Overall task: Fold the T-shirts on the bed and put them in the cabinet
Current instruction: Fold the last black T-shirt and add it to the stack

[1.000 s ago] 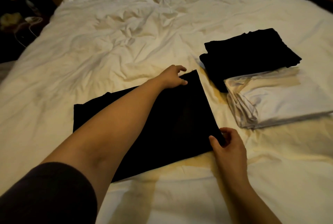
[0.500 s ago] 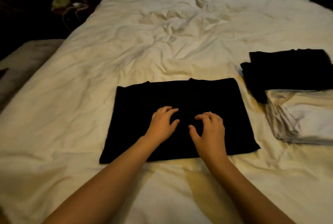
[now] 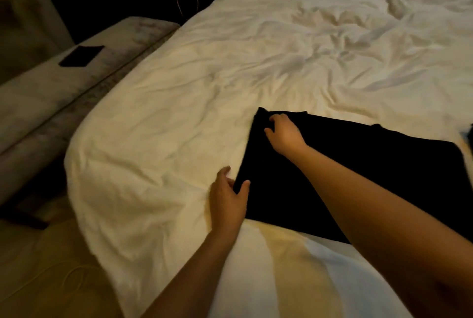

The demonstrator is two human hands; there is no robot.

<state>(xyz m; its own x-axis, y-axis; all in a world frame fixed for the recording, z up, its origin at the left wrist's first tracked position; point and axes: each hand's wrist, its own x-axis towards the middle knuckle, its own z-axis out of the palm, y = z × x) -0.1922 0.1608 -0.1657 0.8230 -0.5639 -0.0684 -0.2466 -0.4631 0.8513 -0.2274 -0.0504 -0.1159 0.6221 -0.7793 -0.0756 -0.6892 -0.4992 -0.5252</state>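
Hands shift from the shirt's middle to its left edge; left hand [image 3: 226, 205] pinches the black T-shirt [image 3: 358, 177] near corner; right hand [image 3: 284, 136] grips the far corner, likely for another fold.

Head view looks down, close over the bed [image 3: 179, 92].

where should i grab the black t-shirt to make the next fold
Take the black T-shirt by the two corners of its left short edge, coming from the left. It lies flat as a long rectangle, so that free edge can probably be lifted over to the right. The left hand pinches the near corner; the right hand grips the far one.
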